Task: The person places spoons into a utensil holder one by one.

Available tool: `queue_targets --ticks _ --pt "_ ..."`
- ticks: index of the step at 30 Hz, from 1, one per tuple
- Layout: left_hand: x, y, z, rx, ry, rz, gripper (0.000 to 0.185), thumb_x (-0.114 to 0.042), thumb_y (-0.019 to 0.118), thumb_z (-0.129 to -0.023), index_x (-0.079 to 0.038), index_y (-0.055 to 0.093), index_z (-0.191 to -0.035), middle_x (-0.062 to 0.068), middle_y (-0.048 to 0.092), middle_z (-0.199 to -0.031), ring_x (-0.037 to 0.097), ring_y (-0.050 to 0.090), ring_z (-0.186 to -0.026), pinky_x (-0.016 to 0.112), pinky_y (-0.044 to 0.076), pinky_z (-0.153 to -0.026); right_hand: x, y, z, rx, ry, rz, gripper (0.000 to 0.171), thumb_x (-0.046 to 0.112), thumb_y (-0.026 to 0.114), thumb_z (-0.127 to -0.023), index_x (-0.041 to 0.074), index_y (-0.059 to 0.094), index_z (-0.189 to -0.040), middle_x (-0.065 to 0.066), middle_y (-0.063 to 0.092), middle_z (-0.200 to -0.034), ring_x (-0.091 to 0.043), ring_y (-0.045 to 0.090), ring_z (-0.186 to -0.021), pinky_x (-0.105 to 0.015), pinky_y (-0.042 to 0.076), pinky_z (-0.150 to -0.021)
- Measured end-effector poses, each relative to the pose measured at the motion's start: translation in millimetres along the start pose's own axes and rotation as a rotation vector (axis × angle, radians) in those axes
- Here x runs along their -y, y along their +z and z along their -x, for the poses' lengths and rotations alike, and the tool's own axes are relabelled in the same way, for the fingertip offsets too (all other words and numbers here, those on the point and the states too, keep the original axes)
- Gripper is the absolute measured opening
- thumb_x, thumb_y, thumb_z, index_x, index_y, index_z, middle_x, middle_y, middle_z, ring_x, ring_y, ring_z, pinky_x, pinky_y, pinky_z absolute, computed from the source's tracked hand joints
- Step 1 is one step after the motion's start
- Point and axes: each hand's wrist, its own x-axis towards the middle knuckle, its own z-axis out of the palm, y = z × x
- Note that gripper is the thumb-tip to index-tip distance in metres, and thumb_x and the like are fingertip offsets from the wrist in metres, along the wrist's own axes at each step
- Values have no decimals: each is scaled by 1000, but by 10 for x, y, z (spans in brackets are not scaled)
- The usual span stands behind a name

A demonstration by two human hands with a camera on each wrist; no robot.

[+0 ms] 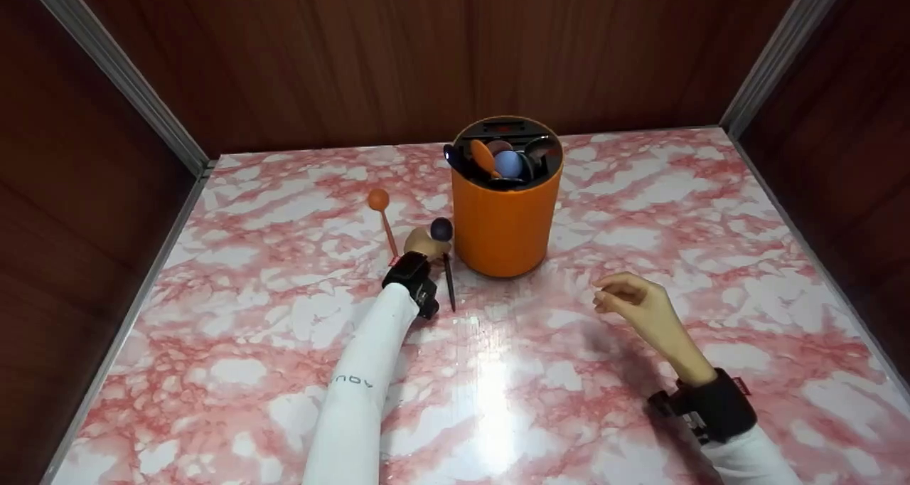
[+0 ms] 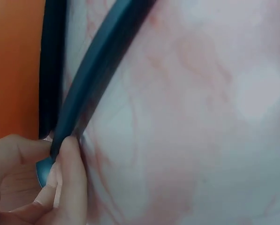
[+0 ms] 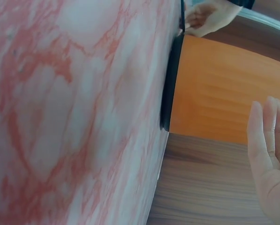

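My left hand (image 1: 426, 244) is just left of the orange holder (image 1: 505, 229) and pinches a dark spoon (image 1: 441, 229) close below its round head. The spoon's thin handle slants down toward the near side; in the left wrist view the dark handle (image 2: 95, 70) passes between thumb and fingers. An orange spoon (image 1: 378, 200) lies on the table beyond the left wrist, its handle end hidden behind that wrist. Held above the table to the right of the holder, my right hand (image 1: 636, 304) has loosely bent fingers and nothing in them.
Several utensils, among them an orange spoon (image 1: 483, 156) and a blue round head (image 1: 508, 164), stand in the holder's dark top. Brown panels (image 1: 320, 58) with metal corner strips enclose the back and sides of the red-and-white marbled table (image 1: 270, 314).
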Motion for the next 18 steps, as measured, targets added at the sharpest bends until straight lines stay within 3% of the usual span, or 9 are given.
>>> queue_targets --ticks 1,3,5,6,8,11,14,16,18 --pt "-211 -50 134 -61 25 -102 22 -20 71 -67 -4 63 -80 4 64 -64 16 60 -53 27 52 -52 -2 3 0 0 1 1 25 1 59 -87 -14 57 -107 4 66 -80 -7 65 -73 -24 56 -68" --pt "-458 -140 450 -43 22 8 20 -14 69 -67 1 61 -77 10 66 -61 20 63 -50 29 54 -49 -8 8 0 2 4 7 25 2 59 -87 -13 57 -107 4 66 -81 -8 65 -73 -23 56 -68" --pt "-554 -195 590 -31 -16 96 18 -11 69 -68 5 62 -76 14 67 -61 22 65 -50 31 56 -50 -13 13 -1 2 10 13 26 4 60 -88 -12 57 -108 4 66 -80 -8 65 -73 -23 56 -69" --pt "-517 -190 556 -24 -46 130 20 -11 70 -68 5 63 -78 16 68 -64 22 66 -52 34 57 -51 -15 16 -2 2 12 13 26 4 60 -88 -12 57 -108 4 66 -81 -8 65 -74 -23 56 -69" --pt "-268 -123 316 -29 -46 191 17 -13 71 -66 2 63 -72 13 66 -58 20 64 -47 33 55 -47 -21 21 -5 1 12 12 27 5 60 -88 -11 57 -109 4 66 -81 -8 65 -74 -22 56 -69" --pt "-30 -65 67 -49 -72 207 14 -14 69 -65 -2 65 -70 10 66 -58 20 64 -50 35 55 -47 -25 31 -9 -4 11 -5 26 3 59 -88 -13 57 -109 4 66 -81 -8 65 -73 -22 56 -68" --pt "-70 -124 153 -88 -10 180 8 -14 67 -63 -6 66 -63 5 64 -54 17 63 -50 29 54 -48 -27 42 -16 -4 3 -24 26 2 58 -88 -14 56 -109 3 66 -81 -8 65 -73 -22 56 -68" --pt "-155 -185 279 -109 35 178 7 -15 67 -62 -8 66 -60 2 63 -52 14 59 -49 25 51 -47 -28 51 -21 -1 -1 -36 26 0 58 -88 -15 56 -109 3 66 -81 -8 65 -73 -22 56 -68" --pt "-282 -246 439 -127 37 188 10 -15 70 -63 -6 67 -62 2 61 -53 14 56 -49 26 50 -50 -29 59 -27 1 -3 -47 25 -1 57 -88 -15 55 -108 2 66 -81 -8 65 -73 -22 56 -68"
